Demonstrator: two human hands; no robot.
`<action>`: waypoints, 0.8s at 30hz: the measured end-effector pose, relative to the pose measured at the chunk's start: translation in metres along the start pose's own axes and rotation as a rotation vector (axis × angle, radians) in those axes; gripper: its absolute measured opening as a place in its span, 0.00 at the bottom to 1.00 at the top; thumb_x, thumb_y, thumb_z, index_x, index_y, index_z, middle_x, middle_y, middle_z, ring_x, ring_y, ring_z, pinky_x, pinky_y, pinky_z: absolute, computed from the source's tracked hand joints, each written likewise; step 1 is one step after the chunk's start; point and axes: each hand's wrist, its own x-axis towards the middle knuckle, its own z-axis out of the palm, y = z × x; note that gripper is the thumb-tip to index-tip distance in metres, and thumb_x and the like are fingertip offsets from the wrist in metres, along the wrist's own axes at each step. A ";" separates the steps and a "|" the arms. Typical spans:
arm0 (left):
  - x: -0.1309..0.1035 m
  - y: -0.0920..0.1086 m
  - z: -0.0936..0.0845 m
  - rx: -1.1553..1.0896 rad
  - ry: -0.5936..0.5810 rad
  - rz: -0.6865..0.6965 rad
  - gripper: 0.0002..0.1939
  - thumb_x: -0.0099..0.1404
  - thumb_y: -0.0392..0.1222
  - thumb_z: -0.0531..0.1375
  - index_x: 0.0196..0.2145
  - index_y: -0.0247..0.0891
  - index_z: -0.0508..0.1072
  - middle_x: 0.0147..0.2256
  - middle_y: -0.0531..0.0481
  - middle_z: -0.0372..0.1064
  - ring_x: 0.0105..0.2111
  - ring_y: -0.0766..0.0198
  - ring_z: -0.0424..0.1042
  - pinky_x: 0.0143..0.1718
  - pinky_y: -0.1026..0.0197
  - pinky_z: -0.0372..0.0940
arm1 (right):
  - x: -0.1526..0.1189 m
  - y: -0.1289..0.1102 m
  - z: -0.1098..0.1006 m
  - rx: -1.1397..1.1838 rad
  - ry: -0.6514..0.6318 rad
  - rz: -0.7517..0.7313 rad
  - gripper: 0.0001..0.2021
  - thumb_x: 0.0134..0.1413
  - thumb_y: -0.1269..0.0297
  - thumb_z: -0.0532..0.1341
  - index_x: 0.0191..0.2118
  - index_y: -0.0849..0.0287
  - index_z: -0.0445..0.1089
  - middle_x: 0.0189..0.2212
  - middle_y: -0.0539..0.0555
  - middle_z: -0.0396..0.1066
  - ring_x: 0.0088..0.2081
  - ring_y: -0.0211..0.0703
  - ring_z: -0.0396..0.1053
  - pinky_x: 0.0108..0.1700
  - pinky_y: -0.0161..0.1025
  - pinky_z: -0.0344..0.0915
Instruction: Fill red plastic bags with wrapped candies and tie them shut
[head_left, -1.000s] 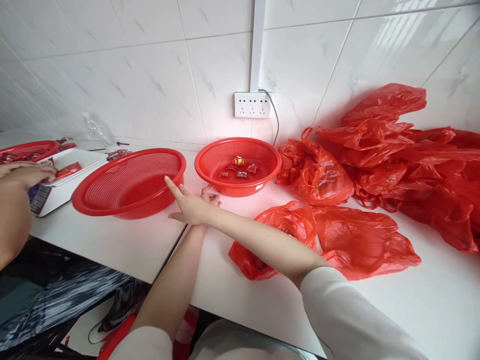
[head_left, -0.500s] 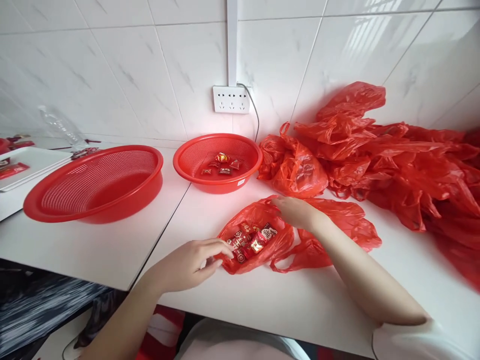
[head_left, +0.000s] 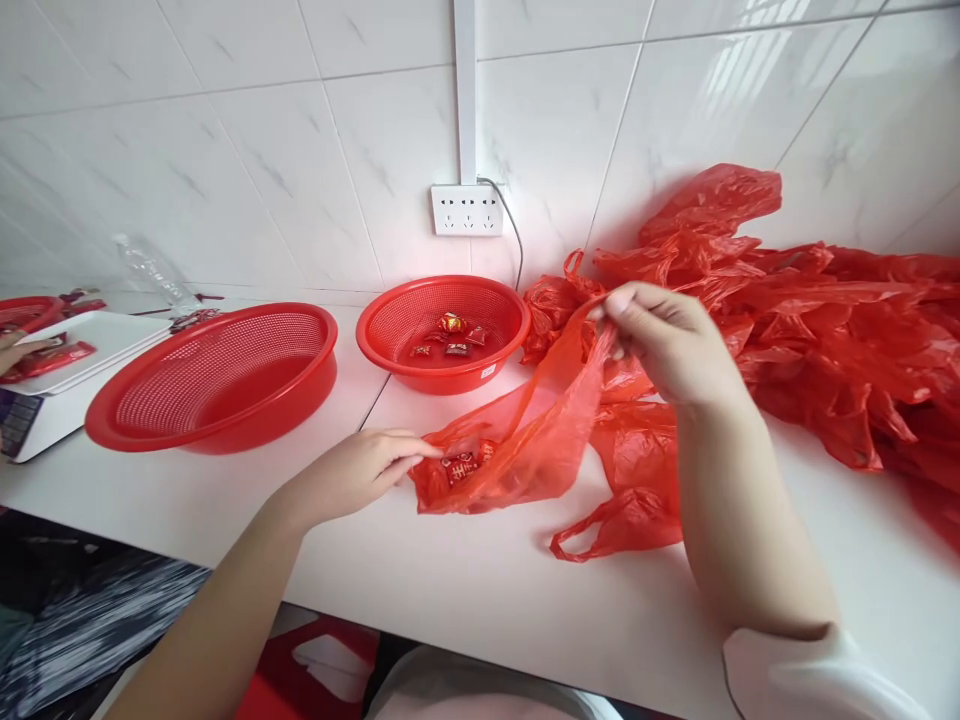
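A thin red plastic bag [head_left: 540, 440] is stretched over the white table, its upper end raised and pinched in my right hand [head_left: 660, 335]. Wrapped candies [head_left: 461, 466] show through the bag's open left part. At that left edge, my left hand [head_left: 367, 468] has its fingers closed on the bag's rim. A second red bag [head_left: 637, 470] lies flat beneath and to the right, with one handle loop toward the table's front. Behind stands a round red basket [head_left: 442, 376] holding several small wrapped candies [head_left: 452, 322].
A larger red basket [head_left: 262, 420] stands left. Beyond it are a scale with a white tray [head_left: 124, 335], a clear plastic bottle [head_left: 154, 275] and another person's hand [head_left: 19, 352]. A heap of red bags [head_left: 817, 330] fills the right; a wall socket [head_left: 468, 210] is behind.
My right hand has risen, pulling the bag's end up and right. The bag's opening has narrowed over the candies. My left hand has moved slightly left and up. Another person's hand has appeared at far left.
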 end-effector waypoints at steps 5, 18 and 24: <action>0.018 0.002 0.012 -0.119 0.259 -0.214 0.15 0.66 0.51 0.52 0.47 0.46 0.70 0.45 0.50 0.70 0.38 0.59 0.70 0.37 0.61 0.64 | -0.005 -0.026 0.012 0.054 0.125 -0.075 0.12 0.57 0.52 0.60 0.32 0.55 0.71 0.26 0.50 0.67 0.23 0.34 0.62 0.25 0.35 0.60; 0.073 -0.031 0.057 -0.587 0.253 -0.303 0.16 0.58 0.53 0.59 0.31 0.37 0.75 0.32 0.48 0.74 0.33 0.60 0.70 0.35 0.60 0.61 | -0.010 -0.031 0.009 -0.059 0.015 -0.074 0.14 0.55 0.51 0.62 0.31 0.58 0.71 0.23 0.49 0.64 0.25 0.34 0.62 0.27 0.33 0.62; 0.077 -0.036 0.042 -0.609 0.345 -0.365 0.16 0.55 0.54 0.60 0.28 0.37 0.75 0.27 0.49 0.72 0.27 0.62 0.67 0.27 0.62 0.58 | -0.010 -0.029 -0.003 -0.055 0.098 -0.081 0.14 0.54 0.50 0.63 0.32 0.58 0.72 0.23 0.50 0.65 0.24 0.35 0.62 0.26 0.34 0.62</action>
